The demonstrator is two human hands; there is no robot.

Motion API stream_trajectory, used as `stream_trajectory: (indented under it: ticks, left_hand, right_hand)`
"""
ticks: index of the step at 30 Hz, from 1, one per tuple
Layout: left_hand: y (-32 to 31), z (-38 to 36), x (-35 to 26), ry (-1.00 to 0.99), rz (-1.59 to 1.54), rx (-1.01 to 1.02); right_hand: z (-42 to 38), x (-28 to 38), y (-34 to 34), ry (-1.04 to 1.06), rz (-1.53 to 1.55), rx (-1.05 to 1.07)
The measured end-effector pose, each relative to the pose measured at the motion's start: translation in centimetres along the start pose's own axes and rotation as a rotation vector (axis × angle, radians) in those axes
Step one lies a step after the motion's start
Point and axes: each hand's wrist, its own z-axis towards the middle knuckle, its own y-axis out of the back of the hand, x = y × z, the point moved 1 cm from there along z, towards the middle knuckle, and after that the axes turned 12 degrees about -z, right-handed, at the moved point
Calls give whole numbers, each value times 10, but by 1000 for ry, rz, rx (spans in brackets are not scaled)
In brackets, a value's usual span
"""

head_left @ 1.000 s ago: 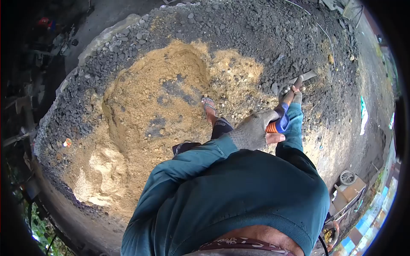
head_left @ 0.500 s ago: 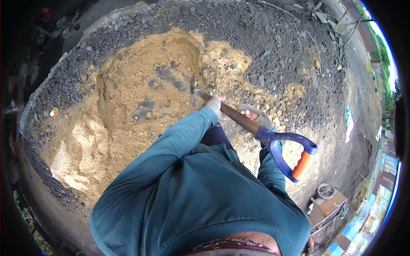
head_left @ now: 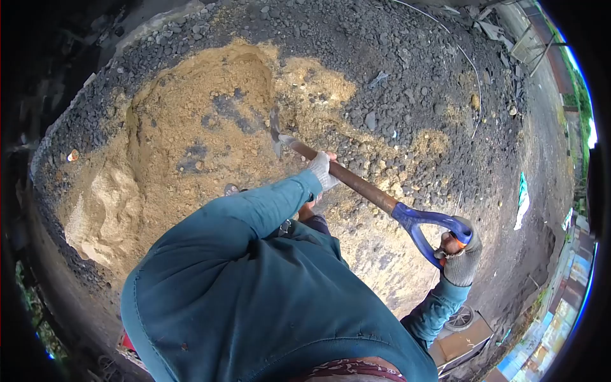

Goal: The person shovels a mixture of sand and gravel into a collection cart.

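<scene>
We see a long-handled shovel with a brown shaft [head_left: 369,190] held across the front of the body, low and slantwise. Its grey metal blade [head_left: 275,124] lies forward and to the left, and its blue D-shaped handle [head_left: 417,219] with an orange crossbar sits back and to the right, so the long axis runs between those two corners.

The left hand [head_left: 322,170], in a pale knitted glove, is wrapped around the shaft towards the blade end, and it is much the nearer of the two to the metal. The right hand [head_left: 459,251], in a grey knitted glove, is curled around the orange crossbar at the opposite end. The two grips are well apart, with bare shaft and the blue fork between them.

From the left hand, the blade points ahead and leftward, over the edge of a tan, sandy hollow [head_left: 191,121]. We see it nearly edge-on and cannot tell whether it touches the ground. Dark grey gravel [head_left: 382,44] spreads beyond the hollow and to its right.
</scene>
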Motion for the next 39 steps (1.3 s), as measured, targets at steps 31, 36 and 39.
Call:
stream_trajectory:
  ticks: [31,36,39]
  left_hand:
    - [-127,-57,121,72,84,374]
    - [-151,20,-10,-103,25,233]
    - [-126,46,-22,-140,202,180]
  right_hand:
    - [84,-75,78,254,-256,-60]
    - [130,-14,-122,484,-266,-143]
    - [103,-24,-125,583,-274,-66]
